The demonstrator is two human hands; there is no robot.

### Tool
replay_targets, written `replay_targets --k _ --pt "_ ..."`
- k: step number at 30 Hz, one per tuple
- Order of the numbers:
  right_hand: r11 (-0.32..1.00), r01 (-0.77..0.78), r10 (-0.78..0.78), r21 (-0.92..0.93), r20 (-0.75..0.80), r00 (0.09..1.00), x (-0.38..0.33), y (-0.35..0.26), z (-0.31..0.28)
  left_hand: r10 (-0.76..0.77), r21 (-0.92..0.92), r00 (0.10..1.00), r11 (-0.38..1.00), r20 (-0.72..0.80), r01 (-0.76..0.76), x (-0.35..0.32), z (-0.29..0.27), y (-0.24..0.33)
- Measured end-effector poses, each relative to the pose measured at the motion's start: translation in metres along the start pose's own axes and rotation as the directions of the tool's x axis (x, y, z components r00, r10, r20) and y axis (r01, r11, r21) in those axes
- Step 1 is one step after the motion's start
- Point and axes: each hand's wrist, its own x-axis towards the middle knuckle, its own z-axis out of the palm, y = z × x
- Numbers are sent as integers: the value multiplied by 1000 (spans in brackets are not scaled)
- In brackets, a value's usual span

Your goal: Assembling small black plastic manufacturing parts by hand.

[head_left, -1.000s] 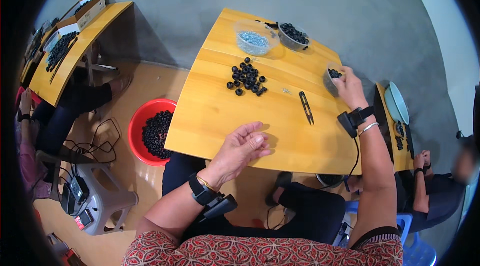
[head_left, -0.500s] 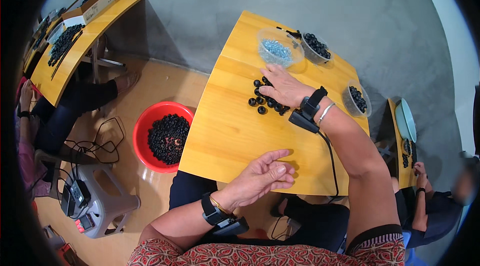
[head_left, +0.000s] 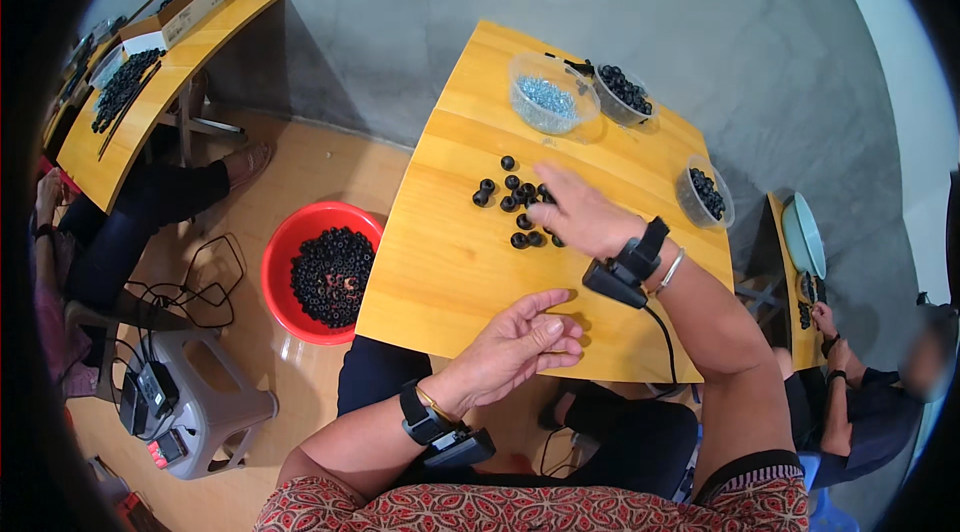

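My right hand (head_left: 578,215) lies over a scatter of small black rings (head_left: 508,199) in the middle of the yellow wooden table (head_left: 440,262); its fingers curl down onto the rings on the right of the pile. What the fingers hold is hidden. My left hand (head_left: 520,344) rests near the table's front edge, palm up, fingers loosely apart and empty. Both wrists carry black strapped devices.
At the table's back stand a clear tub of blue-silver screws (head_left: 551,102) and a tub of black rings (head_left: 625,92); another tub of rings (head_left: 705,194) sits at the right. A red basin of black rings (head_left: 322,272) is on the floor left. Other people sit at nearby tables.
My right hand came from the table's right edge over to the pile of black rings and has slid a little nearer to me. My left hand stayed by the front edge.
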Motion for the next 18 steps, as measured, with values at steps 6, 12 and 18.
replay_targets --k 6,12,18 --pt "981 109 -123 -162 -80 989 28 57 -21 508 627 846 715 -162 -310 -27 14 34" --pt "979 38 -28 -200 56 998 47 66 -13 505 374 796 846 -334 -380 -7 -10 74" --pt "990 71 -52 -124 145 988 22 45 -13 400 319 885 893 -238 -318 5 -16 76"
